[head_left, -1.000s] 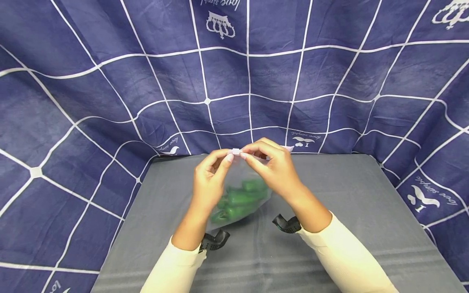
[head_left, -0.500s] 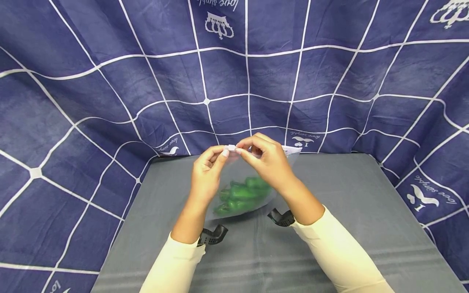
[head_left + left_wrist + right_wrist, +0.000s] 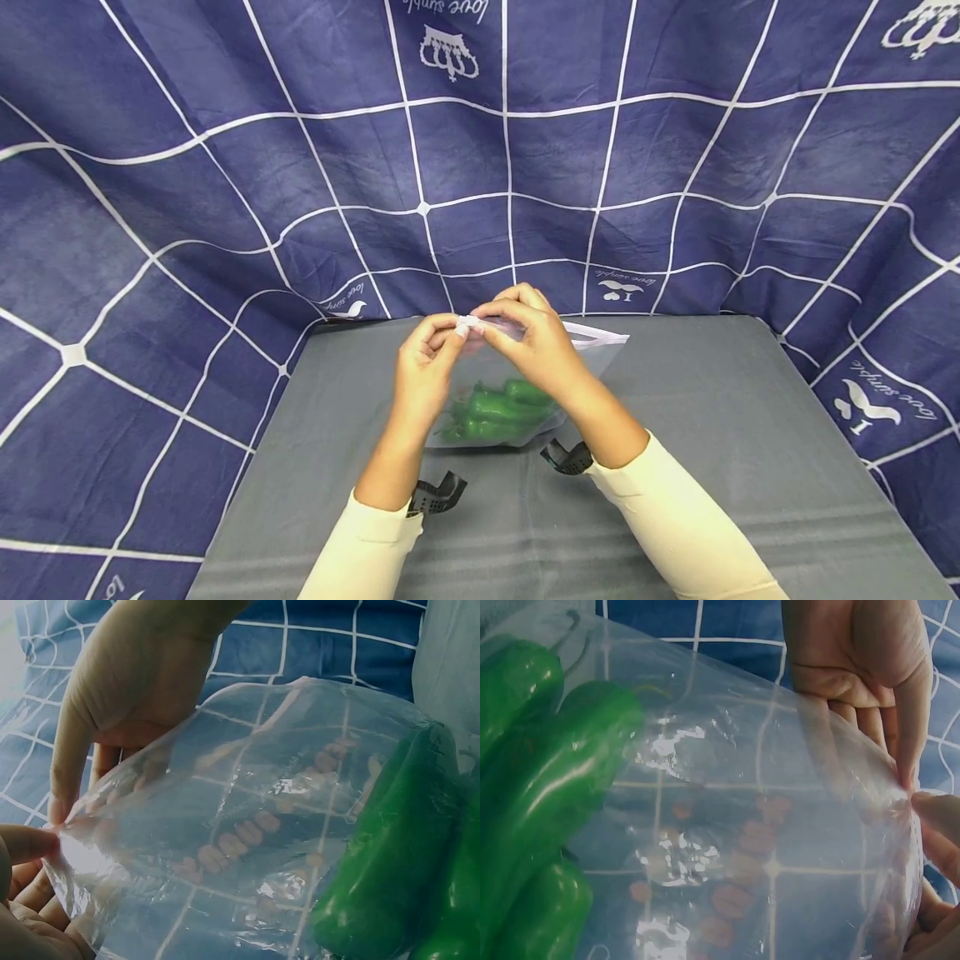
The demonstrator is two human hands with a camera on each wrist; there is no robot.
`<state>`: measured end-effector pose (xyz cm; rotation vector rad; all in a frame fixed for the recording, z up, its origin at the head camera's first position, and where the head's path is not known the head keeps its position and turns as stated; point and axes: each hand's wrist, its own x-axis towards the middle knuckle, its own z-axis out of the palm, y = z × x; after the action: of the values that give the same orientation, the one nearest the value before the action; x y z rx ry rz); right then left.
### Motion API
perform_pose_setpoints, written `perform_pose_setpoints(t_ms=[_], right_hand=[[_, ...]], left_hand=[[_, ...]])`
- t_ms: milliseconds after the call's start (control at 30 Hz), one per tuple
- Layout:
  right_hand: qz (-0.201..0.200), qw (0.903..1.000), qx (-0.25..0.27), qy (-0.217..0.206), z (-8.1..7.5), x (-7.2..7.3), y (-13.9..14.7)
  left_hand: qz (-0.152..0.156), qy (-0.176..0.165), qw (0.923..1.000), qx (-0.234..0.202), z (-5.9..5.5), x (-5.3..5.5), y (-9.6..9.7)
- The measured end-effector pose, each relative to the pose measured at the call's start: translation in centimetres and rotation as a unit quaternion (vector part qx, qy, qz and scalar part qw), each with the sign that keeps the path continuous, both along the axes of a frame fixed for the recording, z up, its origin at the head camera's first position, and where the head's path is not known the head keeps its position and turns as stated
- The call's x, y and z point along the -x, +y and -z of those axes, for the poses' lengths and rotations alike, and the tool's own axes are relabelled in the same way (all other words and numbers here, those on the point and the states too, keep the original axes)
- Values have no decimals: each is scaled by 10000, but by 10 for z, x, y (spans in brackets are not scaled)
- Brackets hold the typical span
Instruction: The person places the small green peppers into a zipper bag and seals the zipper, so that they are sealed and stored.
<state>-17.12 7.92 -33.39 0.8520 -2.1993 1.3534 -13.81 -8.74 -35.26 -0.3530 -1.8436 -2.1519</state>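
A clear plastic zip bag (image 3: 596, 358) with several green peppers (image 3: 498, 412) inside hangs below both hands, its bottom close over the grey table. At its top edge a small white zip slider (image 3: 469, 322) shows between the fingertips. My left hand (image 3: 426, 362) pinches the edge left of the slider, thumb against forefinger. Just to the right, my right hand (image 3: 536, 337) pinches the same edge. In the left wrist view the bag (image 3: 225, 787) carries faint reddish print, with a green pepper (image 3: 386, 847) at the right. The right wrist view shows the gathered top between both hands' fingertips.
A grey cloth-covered table (image 3: 712, 433) spreads under the hands. A blue curtain with white grid lines (image 3: 555, 158) stands behind it and on both sides. Black wrist mounts (image 3: 438, 492) sit at both cuffs.
Both hands have slid a little left along the bag's top edge, rising slightly and then lowering. More of the white zip strip shows right of the right hand, with a gap in it.
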Motion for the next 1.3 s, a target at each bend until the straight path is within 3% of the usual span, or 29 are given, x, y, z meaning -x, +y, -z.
perform_pose_setpoints(t_ms=[233,567,933,1300], right_hand=[[-225,9996,74,-157,6,-2,-4],[-416,9986,222,-238,13,-4,-6],[-406,9982,223,-381,16,-6,-7],[-271,9985,139,-451,19,-5,-5]], left_hand=[[-27,31,10000,90,7,-3,-1],[-249,313,9990,-188,18,-6,3],[-510,504,9967,-385,24,-8,7],[-673,483,9957,-425,28,-7,9]])
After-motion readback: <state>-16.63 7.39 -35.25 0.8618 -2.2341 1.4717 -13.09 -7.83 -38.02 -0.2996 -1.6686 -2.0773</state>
